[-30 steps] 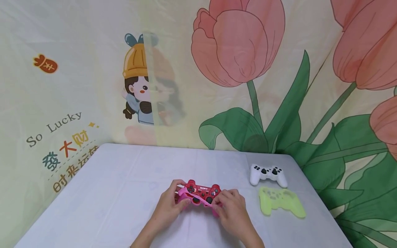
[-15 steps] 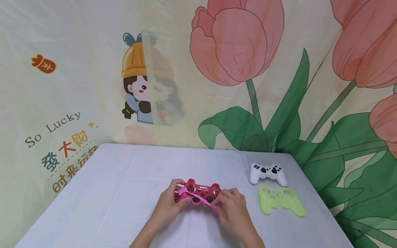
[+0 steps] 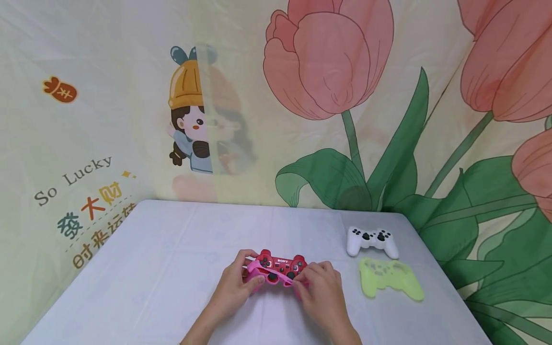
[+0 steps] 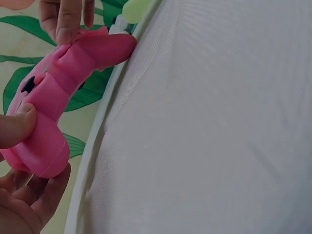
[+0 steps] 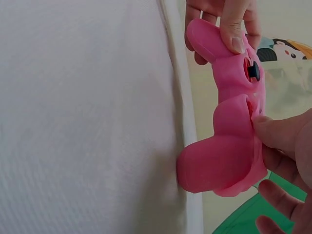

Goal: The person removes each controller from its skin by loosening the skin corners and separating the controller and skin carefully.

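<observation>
A red Sony game controller (image 3: pixel 282 263) is partly inside a pink, soft-looking cover (image 5: pixel 219 158) near the front of the table. My left hand (image 3: pixel 235 285) grips the covered left handle, thumb on the near side and fingers beneath, as the left wrist view shows. With thumb and fingertips, my right hand (image 3: pixel 322 293) pinches the cover's edge by the right thumbstick. A strip of the cover runs diagonally across the controller's face, and the red upper part with its logo stays exposed. One black thumbstick (image 5: pixel 254 71) pokes through the cover in the right wrist view.
On the right side of the white-clothed table (image 3: pixel 172 268) lies a white game controller (image 3: pixel 373 238). Just in front of it is a pale green controller cover (image 3: pixel 390 280), lying flat. A printed curtain with tulips (image 3: pixel 332 67) hangs behind the table's back edge.
The right fingers and the cover edge they pinch have shifted slightly upward over the controller's face. The left hand keeps its grip in the same place.
</observation>
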### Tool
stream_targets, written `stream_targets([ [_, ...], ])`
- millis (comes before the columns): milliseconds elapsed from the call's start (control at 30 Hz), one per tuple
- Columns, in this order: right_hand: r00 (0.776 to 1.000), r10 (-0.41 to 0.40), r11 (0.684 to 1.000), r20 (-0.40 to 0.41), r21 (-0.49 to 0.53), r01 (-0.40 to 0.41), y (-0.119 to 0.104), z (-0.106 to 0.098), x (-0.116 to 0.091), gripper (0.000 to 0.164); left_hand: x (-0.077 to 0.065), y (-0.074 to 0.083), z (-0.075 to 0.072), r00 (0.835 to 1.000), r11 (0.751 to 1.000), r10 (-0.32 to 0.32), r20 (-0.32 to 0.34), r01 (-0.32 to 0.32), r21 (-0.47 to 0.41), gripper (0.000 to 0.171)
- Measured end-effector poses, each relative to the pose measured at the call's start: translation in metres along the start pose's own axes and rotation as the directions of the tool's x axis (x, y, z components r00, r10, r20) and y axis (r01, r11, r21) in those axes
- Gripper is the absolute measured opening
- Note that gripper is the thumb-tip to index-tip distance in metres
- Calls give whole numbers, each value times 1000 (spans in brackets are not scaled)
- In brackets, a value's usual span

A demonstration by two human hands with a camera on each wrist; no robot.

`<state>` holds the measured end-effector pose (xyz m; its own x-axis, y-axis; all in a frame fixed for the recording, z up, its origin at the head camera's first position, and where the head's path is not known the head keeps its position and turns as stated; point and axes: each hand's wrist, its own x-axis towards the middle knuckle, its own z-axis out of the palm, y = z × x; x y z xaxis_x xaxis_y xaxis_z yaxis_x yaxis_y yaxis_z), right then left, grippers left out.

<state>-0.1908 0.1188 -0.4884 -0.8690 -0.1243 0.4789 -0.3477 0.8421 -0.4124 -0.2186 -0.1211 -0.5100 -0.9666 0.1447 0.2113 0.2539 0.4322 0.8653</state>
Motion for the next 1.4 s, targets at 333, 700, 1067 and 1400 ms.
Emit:
stream_targets([
  [333,991,87,996,-100,-15,-89,-7,3,2,18,-2,2,-1,1000,1000,5,11,-5,-21,52],
  [700,977,188,982,-104,50,-184,-3,5,3,17,-1,1,-2,1000,1000,-1,24,2,-31,51],
  [1067,985,170,977,-27,134,-165,-2,3,3,19,-1,-3,-1,1000,1000,0,28,1,-31,53],
  [1400,997,83,980,-4,183,-81,-13,2,8,22,-1,-5,-1,1000,999,-4,31,6,-51,54],
])
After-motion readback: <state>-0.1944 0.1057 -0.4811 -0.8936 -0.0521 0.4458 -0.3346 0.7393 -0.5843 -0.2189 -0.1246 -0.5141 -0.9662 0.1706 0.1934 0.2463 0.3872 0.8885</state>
